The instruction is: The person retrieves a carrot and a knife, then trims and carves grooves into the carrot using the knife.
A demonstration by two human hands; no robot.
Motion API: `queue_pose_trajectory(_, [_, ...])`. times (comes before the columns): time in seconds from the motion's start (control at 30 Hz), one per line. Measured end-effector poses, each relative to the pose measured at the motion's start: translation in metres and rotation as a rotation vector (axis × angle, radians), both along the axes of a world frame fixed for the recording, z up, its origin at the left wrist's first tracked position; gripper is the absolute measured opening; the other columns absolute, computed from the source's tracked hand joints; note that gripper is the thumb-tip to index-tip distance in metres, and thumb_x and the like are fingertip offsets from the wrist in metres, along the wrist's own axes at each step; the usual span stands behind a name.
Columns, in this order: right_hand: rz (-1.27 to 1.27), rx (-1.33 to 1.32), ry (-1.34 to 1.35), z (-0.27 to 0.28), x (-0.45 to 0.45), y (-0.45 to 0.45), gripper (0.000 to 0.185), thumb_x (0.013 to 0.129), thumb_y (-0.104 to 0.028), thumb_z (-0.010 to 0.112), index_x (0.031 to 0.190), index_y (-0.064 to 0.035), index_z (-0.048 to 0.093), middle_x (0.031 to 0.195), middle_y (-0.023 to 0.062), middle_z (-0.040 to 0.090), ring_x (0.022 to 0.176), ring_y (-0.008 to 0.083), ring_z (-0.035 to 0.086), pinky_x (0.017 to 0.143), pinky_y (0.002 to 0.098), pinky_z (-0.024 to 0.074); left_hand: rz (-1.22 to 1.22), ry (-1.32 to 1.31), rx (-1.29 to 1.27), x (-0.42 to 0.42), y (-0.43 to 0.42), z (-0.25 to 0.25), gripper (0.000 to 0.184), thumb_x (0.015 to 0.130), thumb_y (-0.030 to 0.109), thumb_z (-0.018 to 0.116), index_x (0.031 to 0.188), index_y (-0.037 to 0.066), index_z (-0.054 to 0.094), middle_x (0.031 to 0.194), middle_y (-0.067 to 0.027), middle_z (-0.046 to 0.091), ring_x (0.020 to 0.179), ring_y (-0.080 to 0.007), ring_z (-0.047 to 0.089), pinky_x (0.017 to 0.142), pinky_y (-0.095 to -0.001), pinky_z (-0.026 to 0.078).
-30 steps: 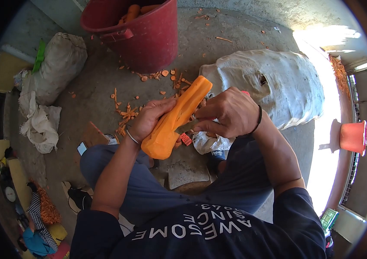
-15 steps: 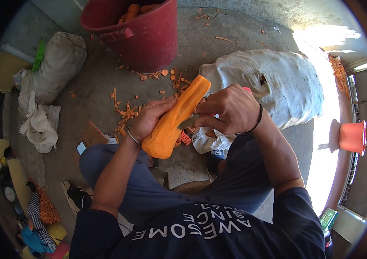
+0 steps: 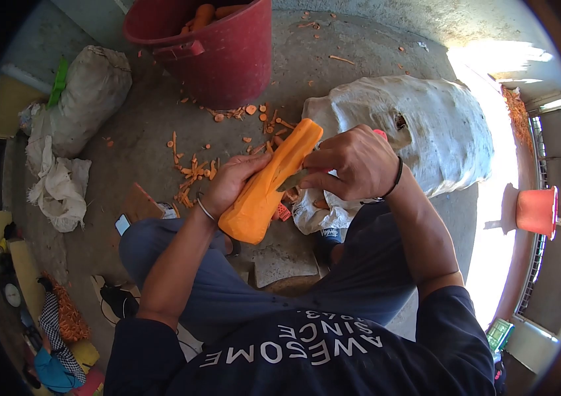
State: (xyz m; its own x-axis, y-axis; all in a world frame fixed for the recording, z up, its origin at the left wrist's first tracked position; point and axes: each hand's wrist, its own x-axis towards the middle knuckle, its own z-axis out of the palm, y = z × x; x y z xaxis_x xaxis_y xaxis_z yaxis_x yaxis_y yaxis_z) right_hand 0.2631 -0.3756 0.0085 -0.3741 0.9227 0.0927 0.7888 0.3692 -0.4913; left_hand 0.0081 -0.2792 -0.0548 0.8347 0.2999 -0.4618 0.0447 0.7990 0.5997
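Observation:
A large peeled carrot (image 3: 254,208) slants across the middle of the view, its thick end toward me and flat facets along its side. My left hand (image 3: 234,183) is wrapped round it from the left. In my closed right hand (image 3: 353,162) is a knife (image 3: 290,184), its dark blade against the carrot's right side. A bit of red, apparently the handle, shows behind my knuckles; my fingers hide most of the rest. Carrot peelings (image 3: 195,173) lie on the floor beyond my hands.
A red tub (image 3: 228,66) with carrots stands ahead. A full white sack (image 3: 412,132) lies to the right, another sack (image 3: 96,86) at left. A phone (image 3: 122,224) rests by my left knee. A red bucket (image 3: 536,211) is far right; another person (image 3: 56,363) sits lower left.
The knife blade has shifted slightly and shows less than before. My right hand has moved up a little, while the carrot stays almost in place.

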Motion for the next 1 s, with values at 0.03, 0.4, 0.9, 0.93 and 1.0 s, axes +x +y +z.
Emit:
queue_pose_trajectory(0.03, [-0.001, 0.004, 0.002, 0.0001, 0.0002, 0.0, 0.027, 0.09, -0.034, 0.082, 0.1, -0.0088, 0.082, 0.072, 0.0111, 0.072, 0.065, 0.0311, 0.071, 0.059, 0.0427, 0.0518, 0.006, 0.007, -0.011, 0.0002, -0.0006, 0.0008, 0.044, 0.114, 0.036, 0.045, 0.129, -0.003, 0.061, 0.091, -0.018, 0.072, 0.062, -0.0311, 0.075, 0.055, -0.0399, 0.065])
queue_pose_trajectory(0.4, [-0.02, 0.003, 0.003, -0.0053, 0.0046, 0.0018, 0.027, 0.091, -0.037, 0.079, 0.098, -0.0115, 0.083, 0.072, 0.0114, 0.072, 0.064, 0.0313, 0.07, 0.059, 0.043, 0.052, -0.008, -0.01, -0.029, -0.0004, -0.001, -0.0029, 0.045, 0.114, 0.035, 0.046, 0.127, -0.005, 0.061, 0.091, -0.0196, 0.072, 0.062, -0.0315, 0.075, 0.054, -0.0408, 0.065])
queue_pose_trajectory(0.9, [-0.029, -0.087, -0.06, -0.0073, 0.0087, 0.0027, 0.029, 0.091, -0.037, 0.081, 0.096, -0.0089, 0.081, 0.073, 0.0118, 0.071, 0.067, 0.0328, 0.071, 0.061, 0.0452, 0.0519, 0.012, 0.025, -0.016, 0.0031, -0.0051, -0.0023, 0.044, 0.113, 0.032, 0.048, 0.123, -0.007, 0.064, 0.091, -0.0173, 0.073, 0.063, -0.0282, 0.075, 0.054, -0.0408, 0.065])
queue_pose_trajectory(0.93, [-0.03, -0.097, -0.07, -0.0079, 0.0089, 0.0026, 0.029, 0.091, -0.037, 0.081, 0.096, -0.0088, 0.081, 0.073, 0.0119, 0.071, 0.068, 0.0328, 0.071, 0.061, 0.0453, 0.0519, 0.012, 0.024, -0.02, 0.0033, -0.0058, -0.0008, 0.045, 0.113, 0.032, 0.048, 0.124, -0.008, 0.064, 0.092, -0.0172, 0.073, 0.063, -0.0276, 0.075, 0.054, -0.0407, 0.065])
queue_pose_trajectory(1.0, [-0.031, -0.097, -0.062, -0.0082, 0.0091, 0.0028, 0.029, 0.091, -0.037, 0.081, 0.096, -0.0087, 0.08, 0.073, 0.0122, 0.071, 0.068, 0.033, 0.071, 0.061, 0.0452, 0.0519, 0.012, 0.024, -0.025, 0.0031, -0.0056, -0.0014, 0.045, 0.113, 0.032, 0.048, 0.125, -0.008, 0.064, 0.092, -0.0171, 0.073, 0.064, -0.0269, 0.075, 0.055, -0.0406, 0.065])
